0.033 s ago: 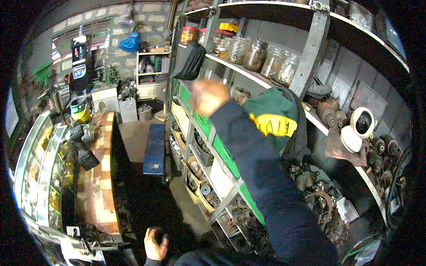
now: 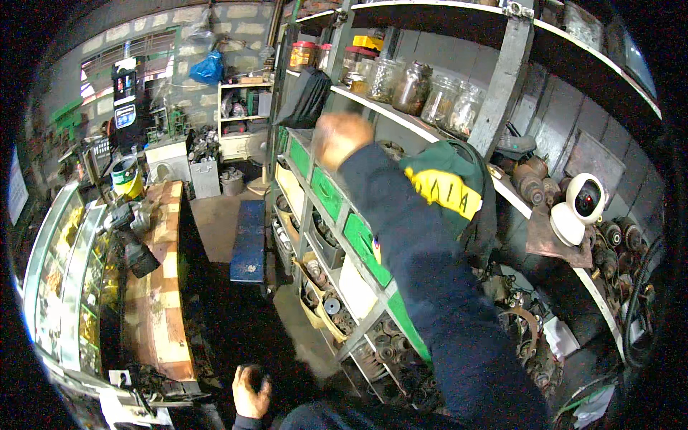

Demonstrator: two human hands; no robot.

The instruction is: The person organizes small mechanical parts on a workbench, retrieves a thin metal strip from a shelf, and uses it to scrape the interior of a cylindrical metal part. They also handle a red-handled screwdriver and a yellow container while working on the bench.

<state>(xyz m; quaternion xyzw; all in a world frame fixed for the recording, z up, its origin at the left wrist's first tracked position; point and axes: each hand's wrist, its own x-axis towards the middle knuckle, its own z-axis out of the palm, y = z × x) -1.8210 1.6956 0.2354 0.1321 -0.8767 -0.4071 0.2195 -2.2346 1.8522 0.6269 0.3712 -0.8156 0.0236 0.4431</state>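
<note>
My right arm, in a dark sleeve, stretches across a grey-framed cabinet with green drawer fronts (image 2: 326,193). At its end, my right hand (image 2: 344,138) is over the cabinet's far top, beside a black bag (image 2: 302,100). Motion smears its fingers, so what they hold, if anything, does not show. Low in the picture, my left hand (image 2: 251,394) is raised with its fingers curled around a dark patch that I cannot make out. A dark green cloth item with a yellow panel (image 2: 448,192) hangs just beyond my right forearm.
Glass jars (image 2: 416,86) line the shelf above. A white camera (image 2: 577,215) stands among metal parts at the right. Below the drawers are shelves of parts (image 2: 333,308). On the left are a wooden counter (image 2: 165,287), a power tool (image 2: 132,240) and a glass case (image 2: 61,279); a blue bench (image 2: 247,240) stands beyond.
My right hand has shifted slightly up and to the right, with the forearm, baring more of the green drawer fronts. My left hand is nearly unmoved.
</note>
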